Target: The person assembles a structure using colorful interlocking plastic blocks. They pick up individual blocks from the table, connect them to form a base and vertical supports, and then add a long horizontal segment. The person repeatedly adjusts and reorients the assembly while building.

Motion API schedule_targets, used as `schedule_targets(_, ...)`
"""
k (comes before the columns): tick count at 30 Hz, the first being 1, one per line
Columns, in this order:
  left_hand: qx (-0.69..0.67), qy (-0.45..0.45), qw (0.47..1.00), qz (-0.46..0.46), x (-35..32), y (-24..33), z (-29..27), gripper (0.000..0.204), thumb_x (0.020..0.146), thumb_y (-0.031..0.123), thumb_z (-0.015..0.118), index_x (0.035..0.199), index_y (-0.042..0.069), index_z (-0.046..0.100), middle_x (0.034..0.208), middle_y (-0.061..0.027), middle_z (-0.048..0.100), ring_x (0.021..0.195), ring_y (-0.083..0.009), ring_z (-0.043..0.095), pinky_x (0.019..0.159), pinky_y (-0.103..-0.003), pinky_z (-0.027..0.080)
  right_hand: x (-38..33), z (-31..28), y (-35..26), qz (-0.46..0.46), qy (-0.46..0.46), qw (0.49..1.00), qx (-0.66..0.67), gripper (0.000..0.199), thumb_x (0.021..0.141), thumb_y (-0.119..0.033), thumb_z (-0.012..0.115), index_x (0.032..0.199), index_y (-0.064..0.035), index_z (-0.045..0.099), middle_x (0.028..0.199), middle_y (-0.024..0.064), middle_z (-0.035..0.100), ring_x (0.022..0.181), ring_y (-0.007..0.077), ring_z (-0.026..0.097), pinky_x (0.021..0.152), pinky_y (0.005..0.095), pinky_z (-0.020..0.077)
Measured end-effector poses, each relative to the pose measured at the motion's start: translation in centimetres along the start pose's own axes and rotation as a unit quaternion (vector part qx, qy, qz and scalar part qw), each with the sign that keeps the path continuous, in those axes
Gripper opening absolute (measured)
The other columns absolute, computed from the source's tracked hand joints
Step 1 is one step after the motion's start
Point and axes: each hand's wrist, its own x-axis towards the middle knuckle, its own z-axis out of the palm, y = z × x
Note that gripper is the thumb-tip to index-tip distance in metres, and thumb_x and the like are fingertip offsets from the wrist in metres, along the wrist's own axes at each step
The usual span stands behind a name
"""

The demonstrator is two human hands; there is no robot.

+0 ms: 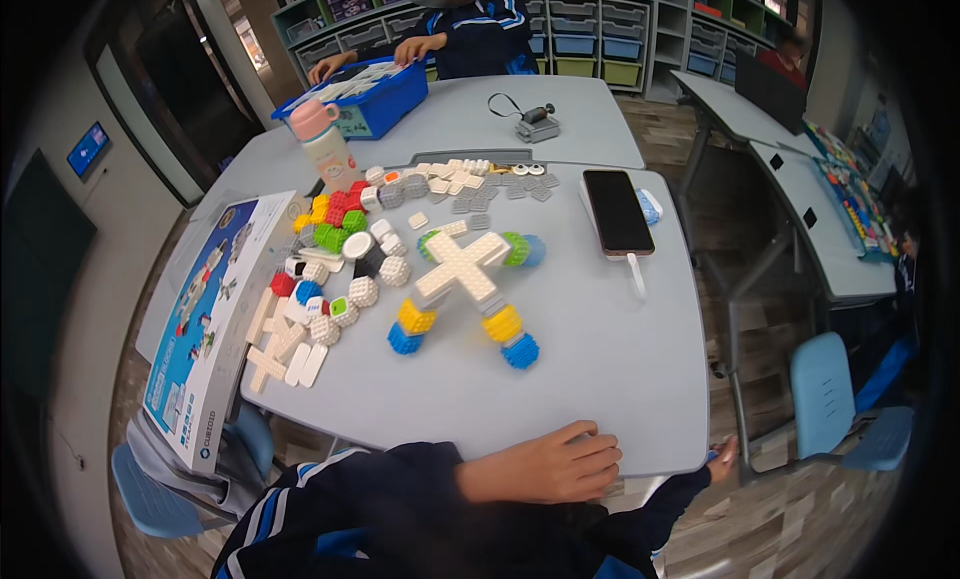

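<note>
My left hand rests at the table's near edge with its fingers curled together, and I see nothing in it. Beyond the right corner of the table is my right hand, partly in view. A speck of blue shows beside its fingers; whether it holds that, I cannot tell. In the middle of the table stands a block model, apart from both hands. Its top is a cream cross of studded beams. The two near legs are yellow and blue blocks, the two far ones green and blue.
Loose blocks and cream beams lie at left, beside a large printed box. A bottle stands behind. A phone with a white cable lies at right. Opposite, a person's hands touch a blue bin.
</note>
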Motion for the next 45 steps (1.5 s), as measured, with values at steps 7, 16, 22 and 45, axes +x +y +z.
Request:
schedule_targets(7, -0.044, 0.095, 0.994, -0.02, -5.8, 1.5, -5.3, 0.019, 0.086, 0.018, 0.069, 0.097, 0.004, 0.061, 0.104, -0.0081, 0.059, 0.101, -0.0235, 0.058, 0.089, -0.038, 0.048, -8.1, 8.1, -31.8, -0.226, -0.317, 0.917, 0.086, 0.029, 0.091, -0.01, 0.071, 0.118, -0.0026, 0.064, 0.087, 0.0039, 0.064, 0.063, 0.0064, 0.051, 0.055, 0.0216, 0.0427)
schedule_targets(16, -0.098, 0.265, 0.901, -0.328, -11.3, -9.6, -14.7, 0.021, 0.089, 0.02, 0.071, 0.099, 0.003, 0.066, 0.097, -0.0108, 0.067, 0.091, -0.0215, 0.067, 0.078, -0.033, 0.052, -31.5, 22.9, -29.9, -0.458, -0.683, 0.529, -0.211, 0.033, 0.07, -0.024, 0.084, 0.094, -0.0064, 0.069, 0.091, 0.0126, 0.069, 0.082, 0.0304, 0.069, 0.074, 0.0359, 0.0548)
schedule_targets(22, -0.379, 0.082, 0.779, -0.493, -12.1, -17.9, -15.1, 0.056, 0.102, 0.049, 0.047, 0.109, -0.003, 0.065, 0.099, -0.0128, 0.07, 0.093, -0.019, 0.069, 0.084, -0.029, 0.054, -31.7, 24.5, -32.3, -0.259, -0.693, 0.634, -0.225, 0.038, 0.082, -0.022, 0.074, 0.115, -0.0034, 0.066, 0.097, 0.0103, 0.07, 0.079, 0.0179, 0.068, 0.072, 0.0305, 0.0541)
schedule_targets(45, -0.713, 0.135, 0.557, -0.404, -9.6, -17.9, -12.2, 0.047, 0.101, 0.03, 0.049, 0.131, -0.006, 0.05, 0.121, -0.0194, 0.065, 0.1, -0.0246, 0.071, 0.087, -0.032, 0.059, -40.2, 27.0, -33.6, -0.317, -0.722, 0.612, 0.062, 0.051, 0.083, -0.002, 0.074, 0.129, -0.0029, 0.051, 0.112, 0.0128, 0.065, 0.103, 0.0202, 0.064, 0.089, 0.0321, 0.0512)
